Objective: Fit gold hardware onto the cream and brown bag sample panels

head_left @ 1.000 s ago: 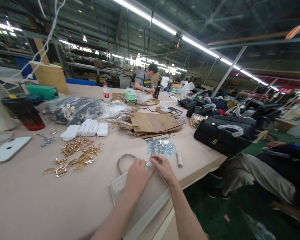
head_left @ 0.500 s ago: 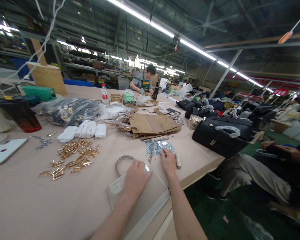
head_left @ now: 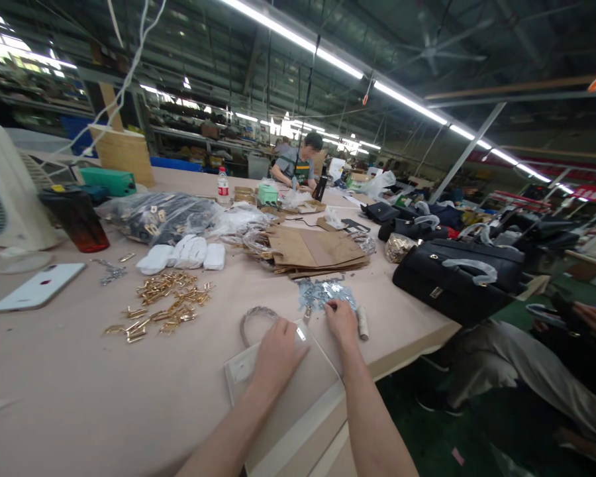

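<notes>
A pale handbag (head_left: 298,391) lies flat on the table in front of me, its looped handle (head_left: 251,321) toward the far side. My left hand (head_left: 281,354) grips the bag's upper edge, fingers bent over it. Beside that thumb shows a small shiny metal plate (head_left: 300,334) on the bag. Just right of the bag, my right hand (head_left: 342,322) is closed in a pinch at the near edge of a heap of small silver metal pieces (head_left: 322,291). Whatever its fingertips hold is too small to make out. A whitish roll (head_left: 362,323) stands right of that hand.
Gold metal fittings (head_left: 169,298) are heaped on the left, near a phone (head_left: 38,286) and a dark tumbler (head_left: 74,218). Brown flat pieces (head_left: 318,248) are stacked behind the silver heap. Black handbags (head_left: 457,275) line the right edge. A co-worker (head_left: 298,162) works at the far end.
The view has turned slightly left, so everything sits farther right. My right hand stays at the silver pieces with only a small shift; my left hand remains on the bag.
</notes>
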